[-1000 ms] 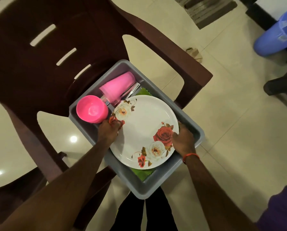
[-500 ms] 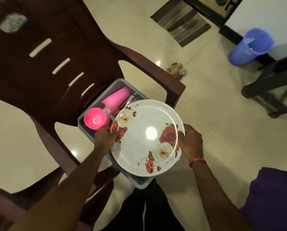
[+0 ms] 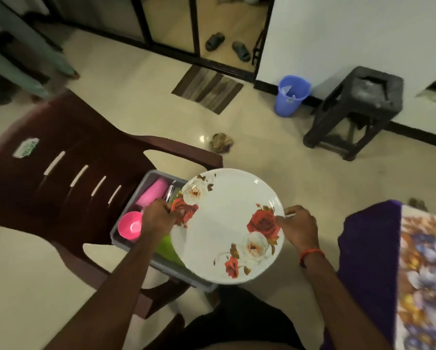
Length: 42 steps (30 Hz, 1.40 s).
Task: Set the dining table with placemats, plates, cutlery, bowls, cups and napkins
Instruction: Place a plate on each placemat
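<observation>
A white plate with rose prints [image 3: 224, 228] is held up in the air, above and to the right of a grey tub [image 3: 146, 179]. My left hand [image 3: 158, 215] grips its left rim and my right hand [image 3: 299, 227] pinches its right rim. The tub sits on the seat of a dark brown plastic chair [image 3: 60, 173]. Inside it lie a pink cup [image 3: 152, 195] on its side, a pink bowl [image 3: 129, 226], some metal cutlery [image 3: 171, 193] and a green placemat [image 3: 167, 248] that the plate partly hides.
At the right edge is a table with a floral cloth [image 3: 424, 274] over purple fabric. A black stool [image 3: 356, 109] and a blue bin [image 3: 290, 94] stand by the wall. A crumpled scrap [image 3: 221, 142] and a striped mat [image 3: 207, 89] lie on the floor.
Both hands have lifted the plate out of the tub and carried it to the right. The green placemat under it now shows. My view has swung up toward the room and the table.
</observation>
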Each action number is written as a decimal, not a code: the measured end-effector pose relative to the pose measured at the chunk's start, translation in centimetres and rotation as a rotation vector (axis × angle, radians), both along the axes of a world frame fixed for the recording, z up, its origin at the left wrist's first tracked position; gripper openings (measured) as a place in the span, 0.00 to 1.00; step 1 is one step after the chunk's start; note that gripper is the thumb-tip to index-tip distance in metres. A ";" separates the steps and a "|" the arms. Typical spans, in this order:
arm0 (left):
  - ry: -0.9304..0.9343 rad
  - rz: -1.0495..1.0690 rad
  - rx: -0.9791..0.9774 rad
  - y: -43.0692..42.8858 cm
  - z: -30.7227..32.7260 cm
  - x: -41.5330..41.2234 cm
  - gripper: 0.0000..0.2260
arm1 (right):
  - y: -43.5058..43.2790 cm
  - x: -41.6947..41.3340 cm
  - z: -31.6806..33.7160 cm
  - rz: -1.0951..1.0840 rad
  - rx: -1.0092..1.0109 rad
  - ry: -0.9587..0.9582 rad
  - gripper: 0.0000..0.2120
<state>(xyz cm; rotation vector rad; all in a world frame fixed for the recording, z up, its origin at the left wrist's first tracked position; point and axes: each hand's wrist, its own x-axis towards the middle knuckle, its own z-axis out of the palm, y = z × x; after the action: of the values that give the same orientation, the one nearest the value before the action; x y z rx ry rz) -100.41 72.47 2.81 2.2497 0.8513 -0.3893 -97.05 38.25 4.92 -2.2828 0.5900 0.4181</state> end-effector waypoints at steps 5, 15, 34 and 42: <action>0.013 -0.168 0.018 -2.7 2.0 2.4 0.13 | -3.2 -2.6 2.3 -0.132 -0.012 -0.025 0.08; -0.003 -0.465 -0.145 -13.3 3.3 7.6 0.11 | -12.6 -6.4 4.7 -0.370 -0.062 0.097 0.21; 0.117 -0.809 -0.347 -37.5 4.5 11.8 0.11 | -28.5 -15.4 6.2 -0.712 -0.119 0.179 0.28; 0.219 -0.916 -0.347 -46.7 4.1 13.5 0.14 | -34.0 -17.6 4.7 -0.838 -0.097 0.102 0.32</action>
<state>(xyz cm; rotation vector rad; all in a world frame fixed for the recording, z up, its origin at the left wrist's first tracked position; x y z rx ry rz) -86.93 25.81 6.88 2.1548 -0.2116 -1.1113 -114.61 4.27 9.63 -1.8813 1.5457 0.0854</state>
